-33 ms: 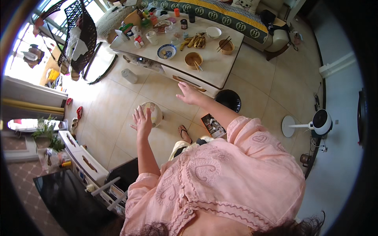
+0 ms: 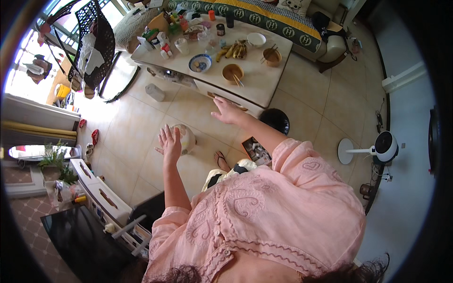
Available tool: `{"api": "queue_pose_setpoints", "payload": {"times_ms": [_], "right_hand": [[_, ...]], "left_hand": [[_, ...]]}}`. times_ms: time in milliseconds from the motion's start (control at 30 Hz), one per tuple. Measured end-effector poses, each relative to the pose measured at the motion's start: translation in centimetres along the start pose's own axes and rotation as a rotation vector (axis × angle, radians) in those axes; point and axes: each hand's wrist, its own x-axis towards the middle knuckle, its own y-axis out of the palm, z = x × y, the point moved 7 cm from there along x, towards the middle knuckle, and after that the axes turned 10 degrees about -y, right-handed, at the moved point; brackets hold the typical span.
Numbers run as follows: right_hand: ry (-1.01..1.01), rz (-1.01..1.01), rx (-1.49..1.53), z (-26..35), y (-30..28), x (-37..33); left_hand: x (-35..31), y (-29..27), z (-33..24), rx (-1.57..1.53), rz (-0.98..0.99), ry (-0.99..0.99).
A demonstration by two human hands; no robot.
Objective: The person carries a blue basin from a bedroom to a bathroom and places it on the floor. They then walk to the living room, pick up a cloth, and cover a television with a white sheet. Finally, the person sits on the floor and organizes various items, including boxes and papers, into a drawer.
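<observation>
My left hand (image 2: 169, 144) is held out in the air with its fingers spread, holding nothing. It overlaps the edge of a round patterned stool (image 2: 187, 140) on the floor; whether it touches cannot be told. My right hand (image 2: 226, 111) is stretched out flat, also with nothing in it, in front of the drawer side of a long low table (image 2: 257, 92). On that table, nearest my right hand, sits a brown bowl (image 2: 232, 70) with chopsticks. Further back are a second brown bowl (image 2: 272, 57) with chopsticks, a bunch of bananas (image 2: 234, 49), a blue-patterned plate (image 2: 200, 63) and a white bowl (image 2: 256, 39).
A round black stool (image 2: 278, 121) and a box of small items (image 2: 257, 150) stand near my right arm. A white standing fan (image 2: 386, 146) is at the right wall. To the left are a hanging chair (image 2: 94, 52), a white cabinet (image 2: 106, 193) and a dark screen (image 2: 85, 240).
</observation>
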Motion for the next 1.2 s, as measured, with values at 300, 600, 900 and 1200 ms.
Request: {"api": "queue_pose_setpoints", "payload": {"times_ms": [300,600,900,1200], "right_hand": [[0.102,-0.124,-0.005,-5.9,-3.4,9.4],[0.192,-0.118,-0.051,-15.0,-9.0,20.9],[0.171,-0.107,-0.044,-23.2,-11.7,35.4],[0.349,-0.181,-0.037,-33.8,-12.0,49.8]], "left_hand": [[13.9,1.4,-9.5,0.13,0.092,0.134],[26.3,2.5,-18.4,0.148,0.15,0.156],[37.1,3.1,-24.1,0.14,0.16,0.16],[49.3,5.5,-28.6,0.191,0.286,0.283]]}}
